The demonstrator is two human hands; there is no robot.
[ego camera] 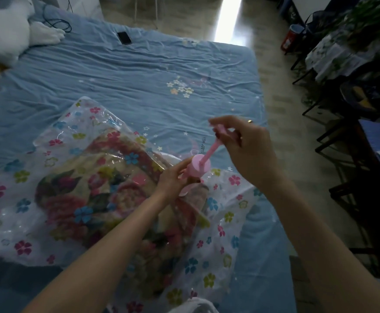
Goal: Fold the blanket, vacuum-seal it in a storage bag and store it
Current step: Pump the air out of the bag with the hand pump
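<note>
Our left hand [173, 177] grips the pump [197, 169] barrel on the storage bag [234, 195]; our right hand [241, 141] pinches the raised plunger handle [219, 129], rod tilting up-right.

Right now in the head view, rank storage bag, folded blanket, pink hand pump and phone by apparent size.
1. storage bag
2. folded blanket, inside the bag
3. pink hand pump
4. phone, though it lies farther away, so this is unsure.
</note>
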